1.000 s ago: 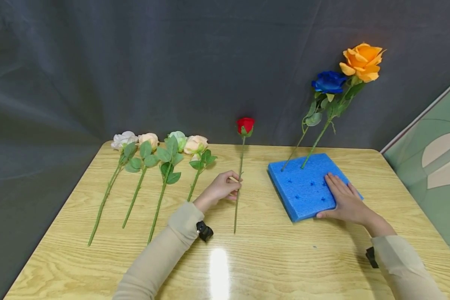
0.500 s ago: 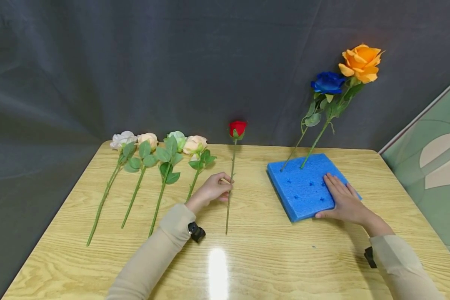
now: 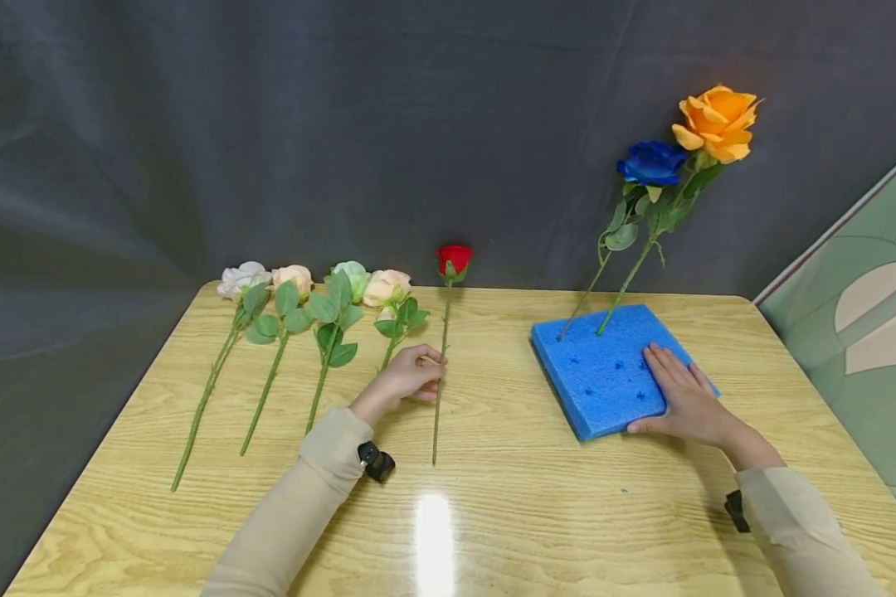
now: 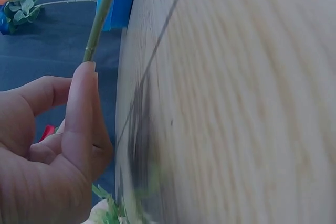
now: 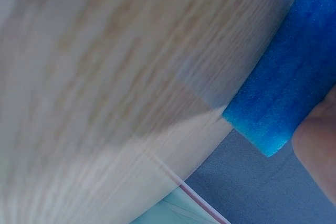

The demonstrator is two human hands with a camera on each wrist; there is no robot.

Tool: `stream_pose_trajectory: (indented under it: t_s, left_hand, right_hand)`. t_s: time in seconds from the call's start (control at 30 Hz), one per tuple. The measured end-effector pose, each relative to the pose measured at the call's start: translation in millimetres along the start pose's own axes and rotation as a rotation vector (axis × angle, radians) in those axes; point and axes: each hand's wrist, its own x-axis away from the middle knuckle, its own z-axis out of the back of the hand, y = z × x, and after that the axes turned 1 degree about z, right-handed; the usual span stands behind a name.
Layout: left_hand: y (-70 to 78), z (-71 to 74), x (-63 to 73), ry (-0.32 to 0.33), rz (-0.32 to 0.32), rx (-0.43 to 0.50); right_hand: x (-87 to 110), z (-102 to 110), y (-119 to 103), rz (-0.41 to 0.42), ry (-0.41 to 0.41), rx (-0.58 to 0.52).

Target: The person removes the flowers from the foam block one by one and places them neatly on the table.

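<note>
My left hand (image 3: 406,375) pinches the thin stem of a red rose (image 3: 455,260) between thumb and fingertips, bloom toward the back of the table. In the left wrist view the stem (image 4: 100,22) rises from the pinch, above the tabletop. My right hand (image 3: 687,405) lies flat with fingers spread on the right part of a blue foam block (image 3: 597,406). Several small holes show in the block's top. A blue rose (image 3: 651,163) and an orange rose (image 3: 719,124) stand in its back part, both leaning right. The right wrist view shows the foam's side (image 5: 283,77) by a finger.
Left of the red rose several roses lie side by side: a white one (image 3: 244,280), a peach one (image 3: 294,282), a pale green one (image 3: 352,279) and another peach one (image 3: 387,288). A dark curtain (image 3: 343,124) hangs behind the wooden table (image 3: 523,514); a patterned panel (image 3: 859,315) stands at right.
My left hand has moved left with the red rose, closer to the row of lying roses, and the bloom has lowered slightly. The right hand stays on the foam block.
</note>
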Motion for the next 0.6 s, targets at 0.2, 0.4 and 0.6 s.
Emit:
stream_pose_trajectory:
  t_s: [0.2,0.4,0.6]
  left_hand:
    - [-2.3,5.5,1.7,-0.001,0.011,-0.016]
    - [-3.6,8.4,2.9,0.001,0.035,-0.035]
    - [-6.6,10.2,3.2,-0.007,0.049,-0.037]
  right_hand:
    - [-1.8,0.6,-1.1,-0.009,-0.013,0.004]
    - [-0.7,0.6,-0.9,-0.007,-0.008,-0.009]
    - [-0.8,2.5,-3.2,-0.022,-0.027,-0.014]
